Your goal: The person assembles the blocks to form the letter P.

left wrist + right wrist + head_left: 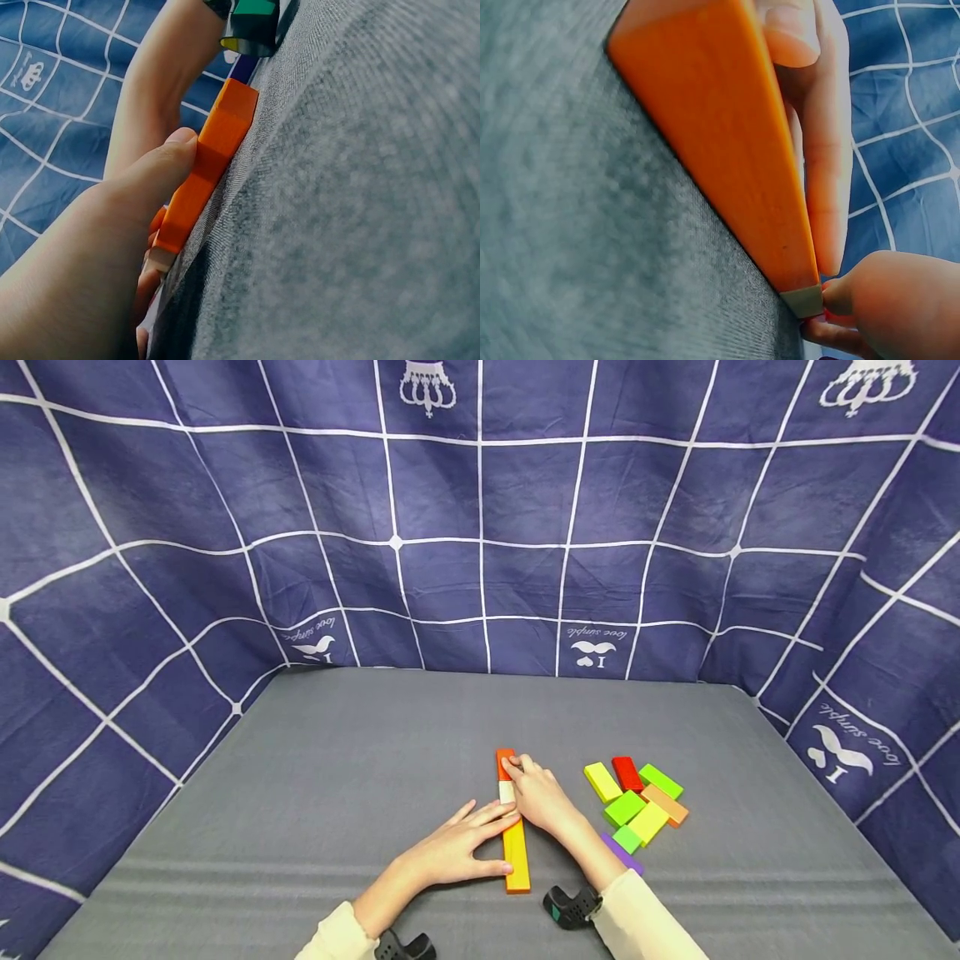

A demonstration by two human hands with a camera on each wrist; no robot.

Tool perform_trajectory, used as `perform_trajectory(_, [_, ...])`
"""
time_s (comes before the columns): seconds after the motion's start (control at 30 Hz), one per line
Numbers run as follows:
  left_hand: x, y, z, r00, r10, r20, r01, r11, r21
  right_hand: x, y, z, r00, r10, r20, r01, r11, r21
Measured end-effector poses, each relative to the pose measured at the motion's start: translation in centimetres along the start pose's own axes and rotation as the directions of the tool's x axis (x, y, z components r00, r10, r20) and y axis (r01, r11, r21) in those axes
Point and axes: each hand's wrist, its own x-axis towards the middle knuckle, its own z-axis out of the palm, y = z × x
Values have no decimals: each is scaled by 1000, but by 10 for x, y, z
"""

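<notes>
A straight line of blocks runs away from me on the grey table. Its near stretch is orange-yellow point(517, 878), then comes a white block point(506, 790), and a red-orange block point(503, 753) forms the far end. My left hand point(461, 847) rests across the line with fingers spread and straight, the thumb touching the near orange-yellow part. At the far end my right hand point(542, 793) has its fingers bent and grips the red-orange block. In the right wrist view the orange side point(712, 97) looms close, and the right thumb sits by the white block point(804, 301).
Right of the line lies a loose cluster of blocks: yellow point(602, 782), red point(627, 773), green point(624, 808), orange point(665, 805) and purple point(621, 853). A blue curtain with white lines point(525, 577) surrounds the grey table point(360, 735). Both wrists wear black bands.
</notes>
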Motion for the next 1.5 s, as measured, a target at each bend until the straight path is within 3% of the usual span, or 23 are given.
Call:
perform_trajectory(0.43, [2, -2, -2, 1000, 9, 13, -9, 1000, -11, -8, -4, 5, 991, 56, -123, -61, 997, -38])
perform_trajectory(0.67, [1, 0, 0, 1000, 1, 16, -1, 1000, -5, -9, 0, 6, 988, 88, -130, -80, 995, 61])
perform_trajectory(0.87, [2, -1, 0, 1000, 18, -3, -18, 1000, 1, -8, 7, -6, 991, 137, -3, -131, 953, 273])
perform_trajectory(0.97, [2, -1, -1, 1000, 19, -1, -19, 1000, 0, -8, 14, -16, 987, 148, 64, -161, 935, 318])
perform_trajectory(1.2, [2, -1, 0, 1000, 5, 18, -4, 999, -38, -12, 33, -41, 986, 155, 68, -168, 939, 300])
perform_trajectory(1.5, [0, -2, 1, 1000, 14, 7, -14, 1000, -24, -28, 62, -74, 966, 154, 207, -193, 965, 180])
